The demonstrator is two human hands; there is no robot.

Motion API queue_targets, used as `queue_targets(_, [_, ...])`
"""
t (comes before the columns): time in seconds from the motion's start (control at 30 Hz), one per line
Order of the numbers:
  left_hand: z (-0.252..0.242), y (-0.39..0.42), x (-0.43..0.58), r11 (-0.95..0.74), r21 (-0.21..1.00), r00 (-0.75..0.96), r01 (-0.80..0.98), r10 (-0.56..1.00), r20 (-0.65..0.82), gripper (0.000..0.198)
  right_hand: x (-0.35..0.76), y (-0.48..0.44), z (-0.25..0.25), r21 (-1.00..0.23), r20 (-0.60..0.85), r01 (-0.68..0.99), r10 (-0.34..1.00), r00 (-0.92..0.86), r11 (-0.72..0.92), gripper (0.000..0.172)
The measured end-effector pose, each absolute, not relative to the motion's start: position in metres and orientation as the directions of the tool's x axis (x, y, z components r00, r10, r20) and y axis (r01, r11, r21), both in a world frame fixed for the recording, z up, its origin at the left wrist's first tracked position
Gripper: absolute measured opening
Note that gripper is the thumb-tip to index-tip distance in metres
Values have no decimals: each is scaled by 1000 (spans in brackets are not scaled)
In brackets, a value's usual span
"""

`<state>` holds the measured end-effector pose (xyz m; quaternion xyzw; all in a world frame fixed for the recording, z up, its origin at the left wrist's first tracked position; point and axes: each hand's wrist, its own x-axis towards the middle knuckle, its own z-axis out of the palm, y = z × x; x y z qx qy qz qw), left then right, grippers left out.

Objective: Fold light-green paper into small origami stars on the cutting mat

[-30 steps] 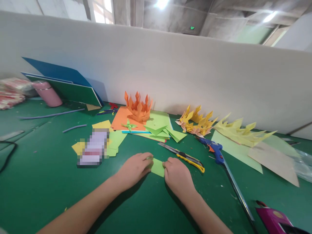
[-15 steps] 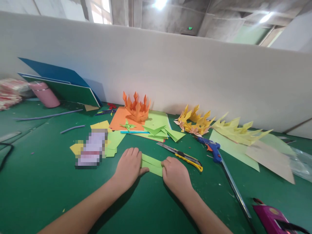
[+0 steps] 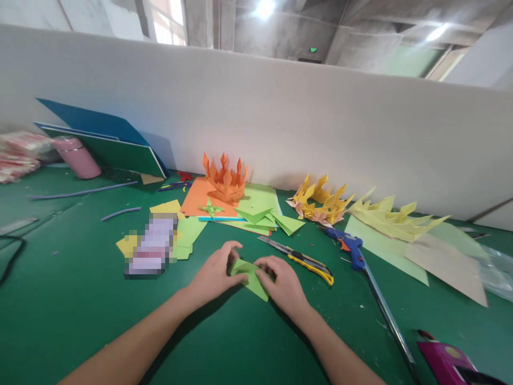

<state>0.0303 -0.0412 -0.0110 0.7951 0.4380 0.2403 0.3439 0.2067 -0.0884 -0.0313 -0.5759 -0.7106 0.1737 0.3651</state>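
Observation:
Between my hands, a small piece of folded green paper (image 3: 253, 283) is held low over the green table. My left hand (image 3: 218, 272) pinches its left side, thumb in front and fingers behind. On the right side, my right hand (image 3: 282, 283) grips it between thumb and fingers. Several folded light green paper pieces (image 3: 260, 216) lie beyond my hands, near a green paper star shape (image 3: 211, 208). To the right of them rests a yellow utility knife (image 3: 298, 258) with its blade out.
An orange paper crown (image 3: 226, 184), a yellow one (image 3: 320, 200) and a pale yellow one (image 3: 395, 216) stand by the white partition (image 3: 256, 112). A blue glue gun (image 3: 348, 246) lies right, a pixelated phone-like object (image 3: 154, 246) left. A pink bottle (image 3: 78, 158) stands at far left.
The green paper has been lifted from flat on the table and turned at a slant. My hands have shifted from pressing it down to pinching its sides.

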Motion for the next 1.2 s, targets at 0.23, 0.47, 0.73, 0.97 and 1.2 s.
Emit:
queue_targets(0.23, [-13, -32, 33, -118, 966, 407, 230, 913, 14, 31, 199, -92, -25, -863, 275, 438, 961, -15, 254, 9])
queue_targets(0.47, [-7, -32, 32, -110, 979, 254, 172, 965, 64, 25, 194, -100, -21, -823, 313, 401, 910, -271, 403, 26])
queue_targets(0.73, [-7, -34, 34, 17, 989, 358, 146, 931, -69, 20, 194, -97, -25, -793, 363, 394, 880, -307, 464, 33])
queue_targets(0.97, [-8, -38, 34, 193, 981, 409, -2, 896, -175, 28, 196, -93, -24, -863, 341, 309, 912, -229, 401, 19])
queue_targets(1.2, [-13, -36, 35, 42, 978, 419, 206, 899, -127, 21, 198, -91, -28, -887, 278, 337, 947, -158, 317, 14])
